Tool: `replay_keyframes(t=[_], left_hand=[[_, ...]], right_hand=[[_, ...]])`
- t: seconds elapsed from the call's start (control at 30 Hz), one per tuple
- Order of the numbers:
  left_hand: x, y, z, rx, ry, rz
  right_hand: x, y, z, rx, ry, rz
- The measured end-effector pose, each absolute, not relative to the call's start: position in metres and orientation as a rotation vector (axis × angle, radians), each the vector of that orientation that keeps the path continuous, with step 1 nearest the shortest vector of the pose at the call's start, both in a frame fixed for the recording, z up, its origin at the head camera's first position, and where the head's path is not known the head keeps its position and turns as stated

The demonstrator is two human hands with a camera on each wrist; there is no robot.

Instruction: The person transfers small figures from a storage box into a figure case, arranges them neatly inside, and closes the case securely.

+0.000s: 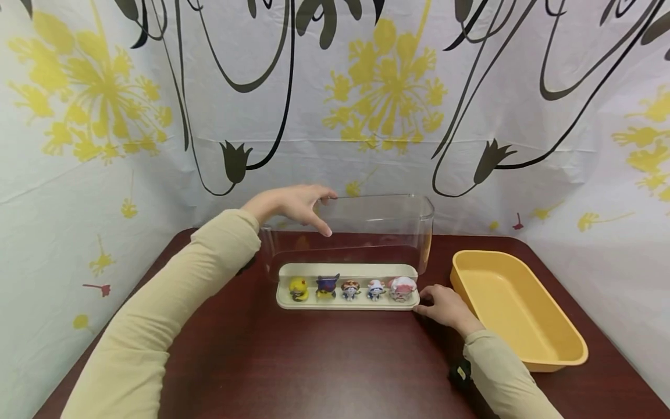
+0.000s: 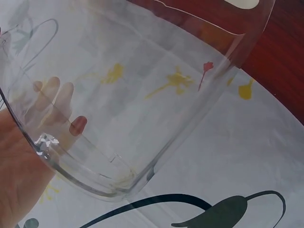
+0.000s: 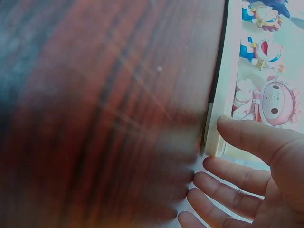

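Note:
My left hand [image 1: 300, 203] grips the left end of a clear plastic cover [image 1: 377, 209], its fingers showing through the plastic in the left wrist view. The cover rises behind a long cream display base [image 1: 345, 269]; whether its bottom touches the table is hard to tell. Several small figurines stand in a row on the base, from a yellow figurine [image 1: 298, 288] at the left to a pink-and-white figurine [image 1: 402, 288] at the right. At the base's front right corner, my right hand [image 1: 445, 305] pinches the edge with thumb and forefinger, the other fingers loosely spread.
A yellow plastic tub [image 1: 518, 302] stands on the right of the dark red-brown table [image 1: 324, 361], beside my right forearm. Behind the table hangs a white cloth [image 1: 293, 116] printed with yellow flowers and dark stems.

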State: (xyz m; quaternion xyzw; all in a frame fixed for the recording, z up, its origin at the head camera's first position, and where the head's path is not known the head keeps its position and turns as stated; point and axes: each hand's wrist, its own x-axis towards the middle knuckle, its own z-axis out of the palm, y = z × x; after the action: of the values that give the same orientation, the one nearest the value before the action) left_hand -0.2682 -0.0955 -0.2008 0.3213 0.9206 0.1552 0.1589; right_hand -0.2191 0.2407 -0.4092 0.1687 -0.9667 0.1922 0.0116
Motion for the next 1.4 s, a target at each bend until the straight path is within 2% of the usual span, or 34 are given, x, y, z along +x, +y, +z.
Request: replay_keyframes(t=[1.1,1.4], left_hand=[[-0.278,-0.078,-0.228,1.011,2.653,0.376],[-0.278,-0.077,-0.232,0.971,2.648,0.365]], right_hand=[[-0.220,0.241,-0.412,0.528,-3.005,0.604],[-0.220,0.241,-0.413,0.522,-3.001,0.605]])
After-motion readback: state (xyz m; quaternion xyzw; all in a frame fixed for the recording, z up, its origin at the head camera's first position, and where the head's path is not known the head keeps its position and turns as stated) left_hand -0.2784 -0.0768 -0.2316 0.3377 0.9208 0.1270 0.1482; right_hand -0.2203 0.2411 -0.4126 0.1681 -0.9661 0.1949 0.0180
